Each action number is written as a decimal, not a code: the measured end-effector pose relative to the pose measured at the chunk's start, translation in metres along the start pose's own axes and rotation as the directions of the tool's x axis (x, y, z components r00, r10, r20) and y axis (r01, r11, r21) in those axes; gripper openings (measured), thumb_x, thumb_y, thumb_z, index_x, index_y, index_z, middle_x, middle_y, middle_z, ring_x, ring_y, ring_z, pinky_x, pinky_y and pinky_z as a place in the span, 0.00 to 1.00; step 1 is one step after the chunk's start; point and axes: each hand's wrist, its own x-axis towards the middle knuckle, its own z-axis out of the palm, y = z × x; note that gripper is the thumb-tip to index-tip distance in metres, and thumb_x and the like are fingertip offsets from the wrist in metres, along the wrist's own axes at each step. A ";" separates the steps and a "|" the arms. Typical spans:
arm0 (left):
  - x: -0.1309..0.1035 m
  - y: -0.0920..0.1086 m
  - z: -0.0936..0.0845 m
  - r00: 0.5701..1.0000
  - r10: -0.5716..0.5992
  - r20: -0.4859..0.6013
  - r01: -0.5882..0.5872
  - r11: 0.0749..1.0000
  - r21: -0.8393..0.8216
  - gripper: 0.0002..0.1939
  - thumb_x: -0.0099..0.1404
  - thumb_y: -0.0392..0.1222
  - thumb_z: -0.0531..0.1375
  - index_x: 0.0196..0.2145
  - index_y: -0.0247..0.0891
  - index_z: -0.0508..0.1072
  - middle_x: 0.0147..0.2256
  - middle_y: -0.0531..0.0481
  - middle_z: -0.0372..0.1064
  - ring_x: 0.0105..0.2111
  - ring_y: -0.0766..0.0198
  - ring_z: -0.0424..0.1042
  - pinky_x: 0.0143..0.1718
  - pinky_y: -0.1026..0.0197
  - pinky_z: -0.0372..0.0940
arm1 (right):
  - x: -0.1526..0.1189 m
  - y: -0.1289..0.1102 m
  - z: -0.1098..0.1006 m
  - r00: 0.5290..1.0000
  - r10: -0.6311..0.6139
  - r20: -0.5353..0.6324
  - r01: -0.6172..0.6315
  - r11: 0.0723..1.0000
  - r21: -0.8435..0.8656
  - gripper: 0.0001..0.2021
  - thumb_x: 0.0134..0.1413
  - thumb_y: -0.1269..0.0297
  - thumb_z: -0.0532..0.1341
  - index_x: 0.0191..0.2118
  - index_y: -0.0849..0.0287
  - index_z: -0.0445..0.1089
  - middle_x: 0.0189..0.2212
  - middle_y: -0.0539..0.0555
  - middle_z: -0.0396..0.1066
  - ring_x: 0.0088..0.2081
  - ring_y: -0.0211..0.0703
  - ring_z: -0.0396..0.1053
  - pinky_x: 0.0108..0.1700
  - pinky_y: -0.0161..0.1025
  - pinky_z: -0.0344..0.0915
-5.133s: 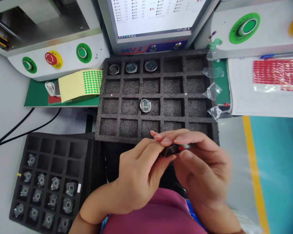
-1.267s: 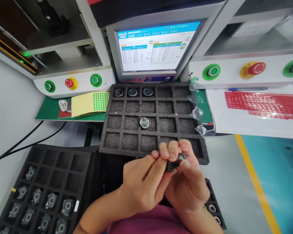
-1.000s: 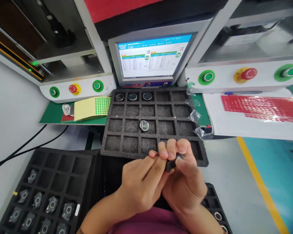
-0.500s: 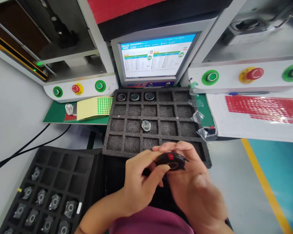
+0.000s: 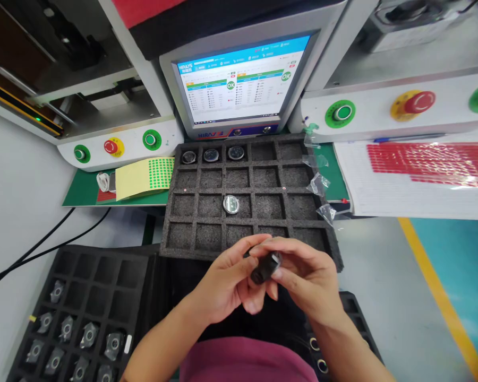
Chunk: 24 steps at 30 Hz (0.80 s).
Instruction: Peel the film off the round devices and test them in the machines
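Note:
A black watch case is held between both hands, tilted, low in front of my body. My left hand grips its left side, and my right hand pinches its right side with thumb and fingers. Fingers hide much of the case. Just beyond the hands lies a grey foam tray with square pockets. One round watch rests on a divider and pocket in its third row. Along its back row sit a left watch, a second watch and a third watch.
A black tray at lower left holds several wrapped watch parts. Another dark tray shows partly under my right forearm. Behind stand a monitor and machine buttons. Yellow label sheets lie left; red strips lie right on paper.
Both hands have come closer together around the watch case and turned it, hiding its red patch. My right palm has turned from open to gripping. The camera view has shifted slightly.

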 end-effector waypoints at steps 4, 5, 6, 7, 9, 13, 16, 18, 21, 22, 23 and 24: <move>0.007 0.022 -0.003 0.962 0.267 -0.054 -0.110 0.562 0.820 0.22 0.75 0.51 0.48 0.61 0.37 0.62 0.33 0.47 0.76 0.29 0.63 0.75 0.36 0.58 0.71 | 0.006 0.006 -0.015 0.978 0.153 -0.143 -0.124 0.974 0.191 0.13 0.40 0.60 0.78 0.34 0.50 0.79 0.24 0.49 0.78 0.19 0.35 0.71 0.22 0.29 0.70; 0.012 0.033 -0.008 0.930 0.367 -0.005 -0.115 0.302 0.946 0.20 0.75 0.47 0.49 0.59 0.37 0.65 0.38 0.44 0.77 0.34 0.60 0.77 0.43 0.54 0.72 | 0.006 0.006 -0.020 0.961 0.184 -0.205 -0.143 0.970 0.197 0.13 0.36 0.60 0.79 0.31 0.52 0.78 0.22 0.49 0.77 0.19 0.35 0.71 0.23 0.29 0.71; 0.018 0.044 -0.015 0.899 0.432 0.071 -0.100 0.045 0.994 0.17 0.74 0.44 0.52 0.56 0.36 0.68 0.43 0.41 0.77 0.40 0.57 0.77 0.48 0.50 0.71 | 0.006 0.006 -0.026 0.941 0.204 -0.269 -0.155 0.969 0.190 0.14 0.33 0.60 0.80 0.28 0.54 0.78 0.21 0.50 0.77 0.20 0.36 0.72 0.24 0.28 0.71; 0.024 0.056 -0.022 0.881 0.450 0.143 -0.071 -0.173 0.982 0.15 0.72 0.41 0.54 0.53 0.35 0.71 0.48 0.39 0.76 0.46 0.53 0.75 0.52 0.47 0.69 | 0.005 0.005 -0.031 0.920 0.218 -0.326 -0.166 0.970 0.178 0.16 0.30 0.60 0.81 0.26 0.55 0.77 0.21 0.51 0.77 0.21 0.36 0.73 0.26 0.28 0.72; 0.038 0.076 -0.036 0.898 0.388 0.205 -0.014 -0.441 0.897 0.14 0.68 0.37 0.59 0.51 0.34 0.73 0.54 0.38 0.73 0.54 0.48 0.71 0.57 0.44 0.66 | 0.004 0.002 -0.040 0.886 0.232 -0.402 -0.184 0.971 0.156 0.17 0.26 0.60 0.81 0.24 0.55 0.77 0.20 0.51 0.76 0.21 0.35 0.73 0.25 0.28 0.71; 0.060 0.091 -0.047 0.952 0.282 0.119 0.062 -0.558 0.827 0.14 0.62 0.34 0.65 0.47 0.33 0.75 0.50 0.39 0.75 0.51 0.47 0.73 0.53 0.44 0.69 | 0.001 -0.001 -0.043 0.857 0.225 -0.464 -0.191 0.974 0.121 0.17 0.24 0.59 0.82 0.23 0.55 0.77 0.20 0.50 0.76 0.21 0.35 0.73 0.26 0.28 0.71; 0.065 0.087 -0.047 0.944 0.316 0.096 0.097 -0.543 0.834 0.11 0.61 0.30 0.64 0.43 0.35 0.74 0.45 0.40 0.77 0.48 0.47 0.74 0.48 0.45 0.71 | 0.000 0.000 -0.040 0.856 0.201 -0.476 -0.174 0.980 0.101 0.17 0.25 0.59 0.81 0.23 0.55 0.77 0.20 0.50 0.76 0.22 0.35 0.73 0.27 0.27 0.71; 0.064 0.084 -0.047 0.929 0.356 0.096 0.114 -0.523 0.845 0.14 0.60 0.30 0.64 0.44 0.36 0.71 0.43 0.41 0.77 0.47 0.49 0.75 0.47 0.47 0.72 | 0.000 0.000 -0.038 0.864 0.166 -0.475 -0.148 0.986 0.076 0.17 0.27 0.58 0.81 0.24 0.55 0.77 0.21 0.50 0.77 0.22 0.34 0.73 0.27 0.27 0.71; 0.055 0.084 -0.050 0.887 0.458 0.065 0.001 -0.141 0.990 0.18 0.57 0.34 0.67 0.42 0.39 0.66 0.42 0.45 0.77 0.43 0.56 0.77 0.46 0.52 0.73 | -0.001 -0.003 -0.037 0.891 0.102 -0.443 -0.102 0.994 0.023 0.16 0.31 0.57 0.80 0.25 0.55 0.76 0.22 0.50 0.77 0.23 0.35 0.74 0.28 0.27 0.72; 0.050 0.085 -0.050 0.876 0.480 0.040 -0.089 0.080 0.993 0.19 0.56 0.36 0.68 0.41 0.40 0.63 0.42 0.45 0.78 0.43 0.58 0.78 0.47 0.54 0.73 | -0.002 -0.004 -0.037 0.901 0.083 -0.426 -0.088 0.996 0.008 0.16 0.32 0.56 0.80 0.25 0.55 0.76 0.22 0.50 0.77 0.23 0.35 0.74 0.28 0.28 0.72; 0.044 0.085 -0.048 0.871 0.490 0.017 -0.183 0.293 0.938 0.20 0.55 0.37 0.68 0.39 0.41 0.62 0.43 0.45 0.78 0.43 0.59 0.78 0.47 0.55 0.72 | -0.004 -0.006 -0.037 0.911 0.066 -0.408 -0.075 0.997 -0.005 0.15 0.34 0.57 0.80 0.26 0.54 0.76 0.22 0.50 0.78 0.23 0.35 0.74 0.27 0.28 0.72; 0.037 0.085 -0.046 0.871 0.491 0.007 -0.263 0.456 0.850 0.21 0.54 0.38 0.69 0.38 0.41 0.60 0.44 0.45 0.79 0.43 0.59 0.79 0.47 0.56 0.72 | -0.005 -0.007 -0.036 0.918 0.052 -0.392 -0.064 0.998 -0.018 0.15 0.35 0.57 0.79 0.27 0.54 0.76 0.23 0.50 0.78 0.23 0.35 0.74 0.27 0.28 0.73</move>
